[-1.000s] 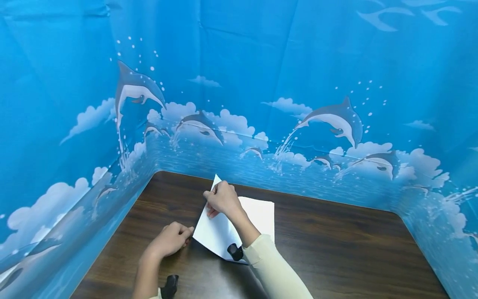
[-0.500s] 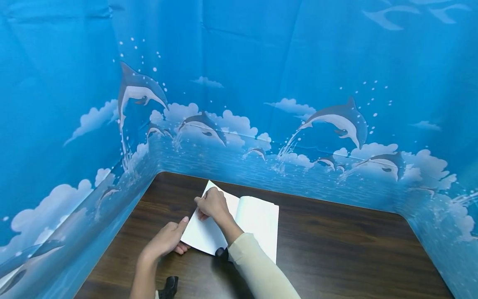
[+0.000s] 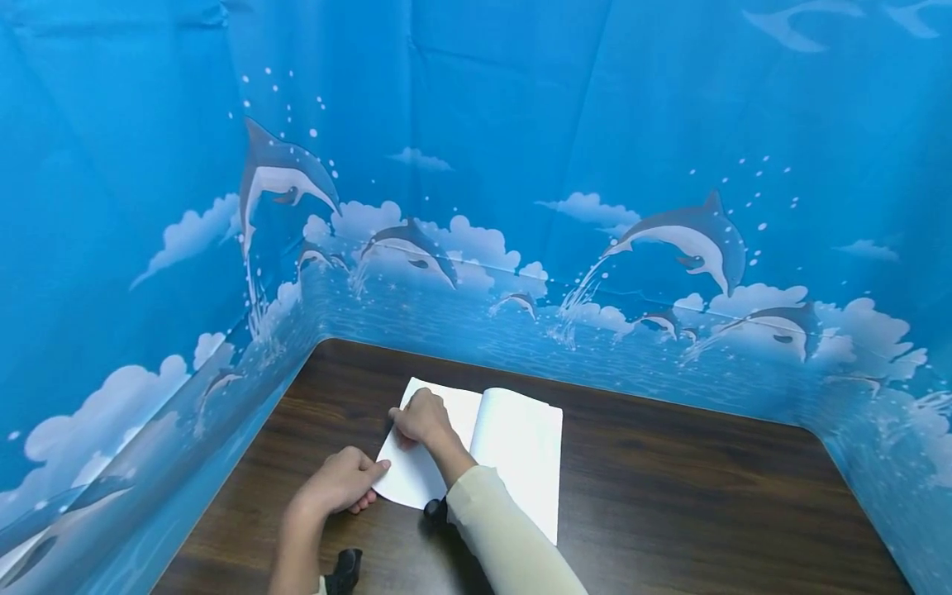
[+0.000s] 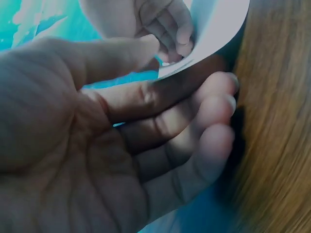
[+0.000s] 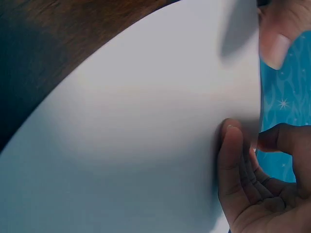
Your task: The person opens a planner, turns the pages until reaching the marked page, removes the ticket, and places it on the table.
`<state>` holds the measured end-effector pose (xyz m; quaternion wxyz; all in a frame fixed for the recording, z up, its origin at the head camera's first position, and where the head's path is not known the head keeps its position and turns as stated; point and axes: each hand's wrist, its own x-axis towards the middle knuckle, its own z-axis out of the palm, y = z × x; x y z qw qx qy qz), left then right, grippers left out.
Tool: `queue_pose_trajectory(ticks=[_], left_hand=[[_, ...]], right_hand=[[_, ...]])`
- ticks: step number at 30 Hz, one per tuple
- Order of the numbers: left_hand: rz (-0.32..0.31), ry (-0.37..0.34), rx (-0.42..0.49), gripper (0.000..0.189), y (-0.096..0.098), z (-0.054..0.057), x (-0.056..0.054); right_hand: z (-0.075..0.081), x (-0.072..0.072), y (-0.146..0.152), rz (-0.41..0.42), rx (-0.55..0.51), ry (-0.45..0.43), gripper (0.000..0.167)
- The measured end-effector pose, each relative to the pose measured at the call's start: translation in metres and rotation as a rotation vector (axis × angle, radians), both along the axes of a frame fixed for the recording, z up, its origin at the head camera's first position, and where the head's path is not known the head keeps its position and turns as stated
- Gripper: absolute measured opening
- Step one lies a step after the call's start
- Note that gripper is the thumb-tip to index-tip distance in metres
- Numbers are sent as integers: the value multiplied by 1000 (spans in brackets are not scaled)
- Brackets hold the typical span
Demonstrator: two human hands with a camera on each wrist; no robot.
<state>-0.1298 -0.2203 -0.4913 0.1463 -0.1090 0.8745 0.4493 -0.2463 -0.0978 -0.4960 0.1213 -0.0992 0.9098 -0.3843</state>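
A notebook (image 3: 521, 450) with blank white pages lies open on the dark wooden table. My right hand (image 3: 424, 417) pinches the outer edge of its left page (image 3: 409, 479), with a finger on one side and the thumb on the other in the right wrist view. That page bows up in a curve. At its near left corner is my left hand (image 3: 338, 483). In the left wrist view, the page corner (image 4: 180, 68) meets the index finger from above, while the thumb stands apart from the paper. The left hand's other fingers curve loosely under the page.
Dark wood tabletop (image 3: 669, 496) stretches to the right of the notebook. A blue curtain (image 3: 476, 124) printed with dolphins and clouds encloses the table's back and sides. Black straps (image 3: 344, 570) sit at both wrists.
The right hand has brought the left page down and toward the left, so the notebook now lies spread. The left hand's raised thumb has lowered toward the page's near corner.
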Motion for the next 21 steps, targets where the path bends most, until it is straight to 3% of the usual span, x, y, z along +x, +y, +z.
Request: queue_pose_trajectory(ticks=[7,10,15,21], left_hand=[[-4,45,-63,42,4,-1,2],[13,31,-62,45,7,-1,3],[44,-10,-62,36,13,-1,3],[56,-47,-119,19,17,2,0]], right_hand=[[-1,2,2,51,14,-12,46],[1,4,6,82,26,-22,36],[2,3,17,144,227,96,13],[8,-4,50,198,416,248,28]])
